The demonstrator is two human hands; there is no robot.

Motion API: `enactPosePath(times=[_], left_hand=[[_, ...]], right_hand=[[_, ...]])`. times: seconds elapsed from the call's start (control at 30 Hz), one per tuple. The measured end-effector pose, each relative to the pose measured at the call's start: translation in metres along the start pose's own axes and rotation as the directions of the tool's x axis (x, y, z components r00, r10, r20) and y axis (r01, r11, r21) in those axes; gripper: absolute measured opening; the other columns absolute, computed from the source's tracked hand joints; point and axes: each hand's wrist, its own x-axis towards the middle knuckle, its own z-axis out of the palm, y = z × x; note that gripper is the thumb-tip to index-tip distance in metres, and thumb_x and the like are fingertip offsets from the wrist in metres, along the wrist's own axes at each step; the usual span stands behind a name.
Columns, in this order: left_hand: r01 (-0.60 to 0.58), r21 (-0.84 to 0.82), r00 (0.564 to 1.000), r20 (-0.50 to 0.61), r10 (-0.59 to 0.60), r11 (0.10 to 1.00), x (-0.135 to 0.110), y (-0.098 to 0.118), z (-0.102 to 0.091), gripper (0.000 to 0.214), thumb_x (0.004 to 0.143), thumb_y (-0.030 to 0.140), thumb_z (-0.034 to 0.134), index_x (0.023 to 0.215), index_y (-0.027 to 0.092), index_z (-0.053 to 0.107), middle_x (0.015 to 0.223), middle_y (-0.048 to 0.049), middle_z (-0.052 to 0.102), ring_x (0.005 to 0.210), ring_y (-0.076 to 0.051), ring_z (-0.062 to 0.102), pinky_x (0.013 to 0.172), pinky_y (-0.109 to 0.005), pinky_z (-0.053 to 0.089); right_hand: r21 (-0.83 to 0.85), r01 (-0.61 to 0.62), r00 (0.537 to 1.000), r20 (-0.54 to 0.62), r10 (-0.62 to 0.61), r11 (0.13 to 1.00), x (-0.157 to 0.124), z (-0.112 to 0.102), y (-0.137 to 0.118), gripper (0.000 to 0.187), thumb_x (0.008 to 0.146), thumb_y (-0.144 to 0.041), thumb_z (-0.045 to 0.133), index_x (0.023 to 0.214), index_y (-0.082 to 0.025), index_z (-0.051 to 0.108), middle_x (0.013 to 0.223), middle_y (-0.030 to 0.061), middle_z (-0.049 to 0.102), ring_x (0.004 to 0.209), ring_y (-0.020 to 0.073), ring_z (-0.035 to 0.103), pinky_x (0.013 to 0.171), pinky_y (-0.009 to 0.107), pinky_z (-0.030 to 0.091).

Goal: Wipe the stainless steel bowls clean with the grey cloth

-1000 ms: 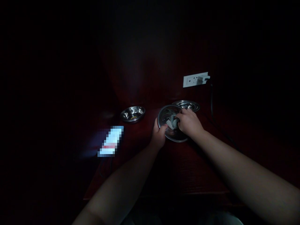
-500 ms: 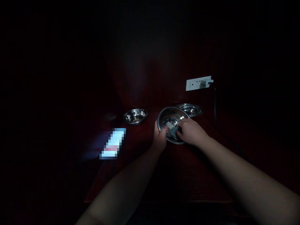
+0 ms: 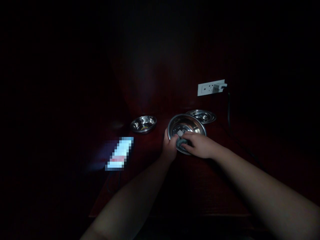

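The steel bowl (image 3: 188, 124) is round, shiny and shallow, with light spots on its inner wall; it stands on the dark red wooden table (image 3: 200, 181), a little right of the middle of the view. Inside it, at the near side, lies a small grey-blue cloth (image 3: 180, 141), crumpled. Just behind the bowl, to the right, is a flatter steel dish (image 3: 202, 116); I cannot tell if the two touch. A smaller bowl (image 3: 143, 123) stands apart at the left; a lit screen (image 3: 119, 154) lies nearer and further left. The near table edge is well apart from the bowl, with bare wood between; a black cable (image 3: 228, 106) hangs from the wall socket (image 3: 207, 89) at the right. The left hand (image 3: 169, 147) clasps the near-left rim, fingers curled together, thumb over the edge; the right hand (image 3: 200, 145) comes in from the right, fingers pressed together, pinching the cloth against the bowl's inside.
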Motion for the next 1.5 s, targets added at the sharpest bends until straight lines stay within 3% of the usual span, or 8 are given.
enactPosePath(times=[0.23, 0.43, 0.83, 1.13, 1.5], left_hand=[[0.021, 0.017, 1.000, 0.014, -0.022, 1.000, -0.002, 0.002, 0.001, 0.036, 0.075, 0.022, 0.053, 0.111, 0.020, 0.055, 0.106, -0.0035, 0.064, 0.102, -0.020, 0.058, 0.096, -0.034, 0.039], [0.020, -0.019, 0.999, 0.036, -0.019, 1.000, 0.000, -0.004, 0.000, 0.036, 0.074, 0.023, 0.054, 0.110, 0.018, 0.055, 0.105, -0.0040, 0.065, 0.100, -0.020, 0.058, 0.095, -0.034, 0.040], [0.022, -0.021, 0.999, 0.039, -0.021, 1.000, 0.002, -0.009, -0.002, 0.038, 0.075, 0.024, 0.055, 0.113, 0.020, 0.055, 0.108, -0.0035, 0.064, 0.102, -0.020, 0.058, 0.095, -0.033, 0.040], [0.024, 0.013, 0.999, 0.029, -0.025, 1.000, -0.001, 0.002, 0.000, 0.038, 0.075, 0.024, 0.053, 0.113, 0.020, 0.055, 0.108, -0.0041, 0.063, 0.103, -0.020, 0.057, 0.094, -0.033, 0.040], [0.024, -0.024, 1.000, 0.019, -0.024, 0.999, 0.004, -0.007, -0.003, 0.037, 0.074, 0.025, 0.055, 0.110, 0.019, 0.056, 0.103, -0.0034, 0.065, 0.098, -0.019, 0.059, 0.091, -0.031, 0.041]], right_hand=[[0.202, 0.149, 0.988, 0.013, -0.155, 0.968, -0.002, -0.002, -0.002, 0.026, 0.077, -0.011, 0.046, 0.100, -0.016, 0.056, 0.099, 0.0086, 0.059, 0.093, 0.0195, 0.054, 0.089, 0.037, 0.043], [0.241, 0.185, 0.979, 0.042, -0.200, 0.953, -0.003, -0.004, 0.000, 0.031, 0.070, -0.008, 0.048, 0.099, -0.016, 0.055, 0.097, 0.0076, 0.057, 0.090, 0.0196, 0.053, 0.087, 0.038, 0.043], [0.227, 0.127, 0.991, 0.014, -0.134, 0.965, 0.000, 0.001, -0.003, 0.021, 0.070, -0.010, 0.050, 0.089, -0.017, 0.055, 0.091, 0.0069, 0.058, 0.086, 0.0183, 0.054, 0.083, 0.034, 0.043], [0.195, 0.099, 0.995, 0.003, -0.101, 0.976, 0.000, 0.000, -0.006, 0.016, 0.073, -0.013, 0.050, 0.088, -0.017, 0.055, 0.090, 0.0068, 0.058, 0.083, 0.0176, 0.054, 0.079, 0.032, 0.042], [0.218, -0.019, 1.000, -0.009, 0.021, 0.976, -0.001, -0.002, -0.006, 0.006, 0.079, -0.023, 0.047, 0.081, -0.021, 0.041, 0.070, -0.0014, 0.049, 0.062, 0.0131, 0.046, 0.059, 0.026, 0.034]])
